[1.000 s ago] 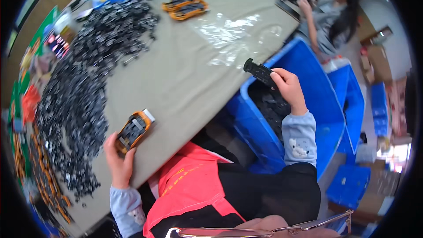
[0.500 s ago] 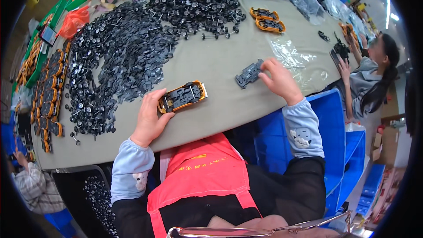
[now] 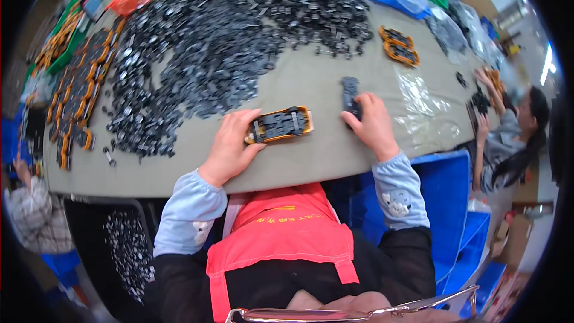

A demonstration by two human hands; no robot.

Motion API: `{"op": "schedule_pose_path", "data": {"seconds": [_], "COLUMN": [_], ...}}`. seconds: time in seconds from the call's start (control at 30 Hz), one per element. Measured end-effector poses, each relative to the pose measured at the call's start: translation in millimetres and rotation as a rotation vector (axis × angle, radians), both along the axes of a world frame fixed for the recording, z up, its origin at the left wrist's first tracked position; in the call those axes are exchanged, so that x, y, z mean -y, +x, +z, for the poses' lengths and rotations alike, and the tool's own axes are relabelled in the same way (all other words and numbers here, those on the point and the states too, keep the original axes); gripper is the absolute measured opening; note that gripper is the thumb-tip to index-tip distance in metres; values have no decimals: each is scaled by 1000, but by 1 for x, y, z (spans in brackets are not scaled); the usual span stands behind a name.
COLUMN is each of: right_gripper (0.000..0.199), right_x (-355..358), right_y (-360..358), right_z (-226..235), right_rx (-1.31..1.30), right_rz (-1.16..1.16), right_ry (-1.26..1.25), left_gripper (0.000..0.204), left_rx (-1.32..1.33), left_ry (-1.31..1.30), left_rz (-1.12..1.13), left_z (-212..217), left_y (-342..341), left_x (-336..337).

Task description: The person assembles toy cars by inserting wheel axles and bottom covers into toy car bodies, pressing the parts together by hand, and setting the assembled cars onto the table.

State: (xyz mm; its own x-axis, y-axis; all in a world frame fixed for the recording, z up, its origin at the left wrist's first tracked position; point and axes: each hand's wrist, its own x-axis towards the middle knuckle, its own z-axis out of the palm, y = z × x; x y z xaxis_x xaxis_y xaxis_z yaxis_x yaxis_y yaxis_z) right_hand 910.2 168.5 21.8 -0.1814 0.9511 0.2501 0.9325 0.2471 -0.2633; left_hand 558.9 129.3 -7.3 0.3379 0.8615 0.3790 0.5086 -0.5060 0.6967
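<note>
The left hand [image 3: 229,146] grips one end of an orange car [image 3: 280,125], thumb on the near side and fingers [image 3: 244,117] on the far side. The car lies underside up, dark inside the orange rim, with a metal axle across its right end. It sits above the surface [image 3: 239,174] near its front edge; contact with the surface cannot be confirmed.

The right hand [image 3: 375,127] holds a dark grey chassis [image 3: 350,88] by its near end, thumb on the left, the other fingers curled on the right. The chassis points away from the person, apart from the car and to its right. Whether it rests on the surface cannot be told.

Beyond the left hand spreads a heap of flat grey parts [image 3: 218,63], bordered by wheel sets [image 3: 308,6] at the far side and along the left. A single axle [image 3: 109,157] lies apart at the left. Further left stand rows of cars [image 3: 86,87]. Two paired cars [image 3: 399,48] lie beyond the chassis, to the right, with clear plastic [image 3: 421,97] nearer the right edge.

A blue bin [image 3: 442,203] stands below the surface at right. A co-worker [image 3: 511,143] sits at the far right.
</note>
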Motion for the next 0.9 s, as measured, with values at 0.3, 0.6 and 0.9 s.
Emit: {"op": "schedule_pose_path", "data": {"seconds": [0.3,0.6,0.9], "right_gripper": [31,42,39], "right_x": [11,-17,-35], "right_y": [1,-79,-108], "right_z": [-20,61,58], "right_rx": [-54,-187,-41], "right_rz": [-50,752,948], "right_ry": [144,-139,-230], "left_gripper": [73,83,88], "left_rx": [79,65,86], "left_ry": [-69,-91,-94], "left_rz": [20,42,21], "left_z": [-2,-2,-1], "left_y": [-2,-2,-1], "left_x": [1,-1,-3]}}
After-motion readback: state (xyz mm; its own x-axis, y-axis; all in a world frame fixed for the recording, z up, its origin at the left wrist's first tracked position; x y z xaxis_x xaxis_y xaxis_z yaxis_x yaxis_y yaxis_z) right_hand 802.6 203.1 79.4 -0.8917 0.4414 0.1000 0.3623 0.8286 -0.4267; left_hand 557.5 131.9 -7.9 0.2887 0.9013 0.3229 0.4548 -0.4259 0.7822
